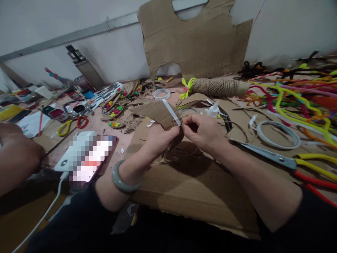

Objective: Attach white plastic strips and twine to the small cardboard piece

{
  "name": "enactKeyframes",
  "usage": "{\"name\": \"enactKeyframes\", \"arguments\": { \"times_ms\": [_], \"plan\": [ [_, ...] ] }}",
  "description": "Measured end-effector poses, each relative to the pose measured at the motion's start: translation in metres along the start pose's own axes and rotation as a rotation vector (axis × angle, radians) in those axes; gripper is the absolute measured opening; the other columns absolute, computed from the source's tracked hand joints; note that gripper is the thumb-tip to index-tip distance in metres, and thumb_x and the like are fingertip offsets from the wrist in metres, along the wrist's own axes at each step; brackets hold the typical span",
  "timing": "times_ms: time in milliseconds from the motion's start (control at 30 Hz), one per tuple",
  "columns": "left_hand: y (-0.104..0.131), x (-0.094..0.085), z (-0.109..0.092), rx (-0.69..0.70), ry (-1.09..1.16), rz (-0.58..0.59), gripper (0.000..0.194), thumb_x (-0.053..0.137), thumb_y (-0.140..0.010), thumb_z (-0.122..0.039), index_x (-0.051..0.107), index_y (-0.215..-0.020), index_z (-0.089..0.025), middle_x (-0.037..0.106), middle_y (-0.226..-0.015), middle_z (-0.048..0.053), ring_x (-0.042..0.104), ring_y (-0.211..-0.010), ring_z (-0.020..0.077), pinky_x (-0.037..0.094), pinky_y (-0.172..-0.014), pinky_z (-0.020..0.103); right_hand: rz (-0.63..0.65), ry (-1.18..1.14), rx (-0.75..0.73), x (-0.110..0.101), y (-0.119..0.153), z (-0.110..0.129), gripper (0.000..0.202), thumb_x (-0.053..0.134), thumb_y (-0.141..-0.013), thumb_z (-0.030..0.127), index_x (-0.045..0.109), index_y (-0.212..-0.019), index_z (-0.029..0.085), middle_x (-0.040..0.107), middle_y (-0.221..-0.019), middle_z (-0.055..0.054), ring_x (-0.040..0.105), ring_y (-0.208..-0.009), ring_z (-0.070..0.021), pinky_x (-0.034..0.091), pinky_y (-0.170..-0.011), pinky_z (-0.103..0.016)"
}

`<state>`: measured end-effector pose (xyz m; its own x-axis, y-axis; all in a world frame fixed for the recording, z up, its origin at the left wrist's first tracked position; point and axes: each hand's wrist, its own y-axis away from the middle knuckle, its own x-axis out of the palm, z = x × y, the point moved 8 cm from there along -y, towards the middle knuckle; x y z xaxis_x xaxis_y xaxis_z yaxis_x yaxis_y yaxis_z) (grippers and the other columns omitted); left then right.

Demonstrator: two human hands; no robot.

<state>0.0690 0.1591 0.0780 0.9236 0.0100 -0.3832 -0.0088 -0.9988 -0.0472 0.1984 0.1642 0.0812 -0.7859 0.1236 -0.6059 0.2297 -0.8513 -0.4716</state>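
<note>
Here, the left hand [158, 138] has its grip clamped on a folded piece of cardboard [155, 114], which sits at the centre of the clock face. The right hand [201, 131] has its grip pinched together on the lower end of the white strip [171, 111] that runs across that piece.

At 10 o'clock a grey upright box [88, 72] leans slightly, dark objects rising from its top. Between 9 and 10 lie small containers [56, 113] (their contents too small to tell). A translucent white bottle [212, 109] stands at 2 o'clock, just beside the right hand.

The desk [125, 138] is pinkish and crowded, and a broad cardboard sheet [184, 186] lies under the hands. Rings of tape show at 11 o'clock [161, 93] and 3 o'clock [295, 140]. Yellow-and-red scissors [281, 161] lie between 3 and 4, bright cords [302, 102] heap between 2 and 3, and a spool of twine [216, 87] lies at 1. Near 8 o'clock a phone [96, 161] with a lit screen rests against a white device [71, 153]; beyond it, at 9, is another person's hand [18, 158]. At 12 o'clock a cut cardboard panel [195, 45] stands against the pale wall [116, 52], along which a metal rail [118, 24] runs.
</note>
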Motion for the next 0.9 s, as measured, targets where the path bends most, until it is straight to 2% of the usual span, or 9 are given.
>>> {"name": "enactKeyframes", "arguments": {
  "times_ms": [100,333,533,767,900],
  "plan": [
    [-0.0001,0.001,-0.0015,0.008,0.034,0.014,0.012,0.059,-0.07,-0.01,0.065,-0.061,-0.016,0.069,-0.068,0.001,0.068,-0.082,0.0179,0.057,-0.077,0.024,0.01,-0.036,0.02,0.0002,-0.0004,-0.0011,0.008,0.053,-0.075,0.018,0.057,-0.069,0.019,0.057,-0.063,0.0,0.047,-0.059,-0.0126,0.035,-0.061,-0.027],
    [-0.001,0.0016,-0.0015,0.008,0.06,0.023,0.009,0.059,-0.067,-0.011,0.065,-0.062,-0.017,0.063,-0.06,0.0,0.064,-0.075,0.0171,0.054,-0.069,0.025,0.001,-0.084,0.057,-0.0017,-0.0004,-0.0029,0.008,0.054,-0.075,0.018,0.057,-0.068,0.019,0.058,-0.064,-0.001,0.048,-0.059,-0.013,0.036,-0.062,-0.028],
    [0.0006,0.002,0.0041,-0.076,0.041,0.017,0.011,0.06,-0.068,-0.012,0.061,-0.058,-0.017,0.058,-0.056,-0.003,0.055,-0.06,0.0125,0.047,-0.055,0.022,-0.014,-0.115,0.095,-0.0028,-0.0004,-0.0052,0.007,0.055,-0.075,0.018,0.057,-0.068,0.019,0.059,-0.064,0.0,0.048,-0.058,-0.0124,0.037,-0.061,-0.028],
    [-0.0002,-0.0001,0.0042,-0.044,0.035,0.004,0.011,0.061,-0.068,-0.013,0.061,-0.058,-0.018,0.059,-0.058,-0.002,0.059,-0.066,0.0132,0.049,-0.063,0.022,-0.057,-0.181,0.118,-0.0072,-0.0022,-0.0066,0.008,0.054,-0.074,0.019,0.055,-0.066,0.019,0.055,-0.061,0.002,0.045,-0.056,-0.011,0.035,-0.056,-0.026],
    [0.0004,0.0,0.0069,-0.069,-0.007,0.006,0.01,0.062,-0.069,-0.016,0.062,-0.059,-0.017,0.059,-0.058,-0.002,0.059,-0.065,0.0141,0.049,-0.061,0.023,-0.045,-0.198,0.153,-0.0061,-0.0033,-0.0098,0.008,0.054,-0.073,0.019,0.055,-0.065,0.02,0.055,-0.061,0.002,0.046,-0.057,-0.0111,0.036,-0.057,-0.026]
  ]
}}
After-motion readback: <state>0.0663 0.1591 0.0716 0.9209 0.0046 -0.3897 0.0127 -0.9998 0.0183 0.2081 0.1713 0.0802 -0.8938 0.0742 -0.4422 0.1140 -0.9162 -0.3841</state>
